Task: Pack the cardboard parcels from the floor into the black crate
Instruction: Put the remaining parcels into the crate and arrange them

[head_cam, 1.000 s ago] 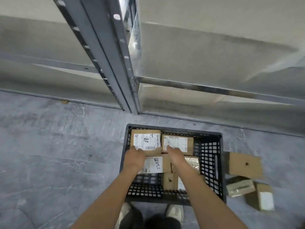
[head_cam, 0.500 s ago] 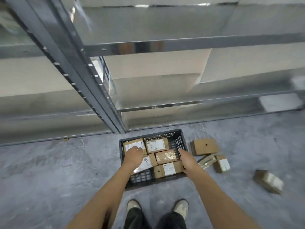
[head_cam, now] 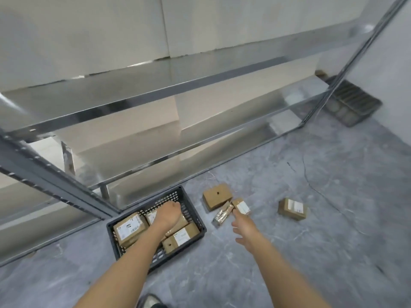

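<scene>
My right hand [head_cam: 243, 227], grip spread and empty, is nearest the slim parcel [head_cam: 222, 213] on the floor [head_cam: 311, 252] just right of the black crate [head_cam: 200, 221]; its long axis runs away and rightward, probably. Left hand [head_cam: 168, 213] rests spread on crate parcels.

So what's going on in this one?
A person is packing cardboard parcels into a black crate on the floor beside metal shelving. The left hand rests inside the crate on the parcels already packed. The right hand is open, reaching toward a cluster of three parcels lying on the floor right of the crate. A fourth parcel lies farther right, by itself.
</scene>
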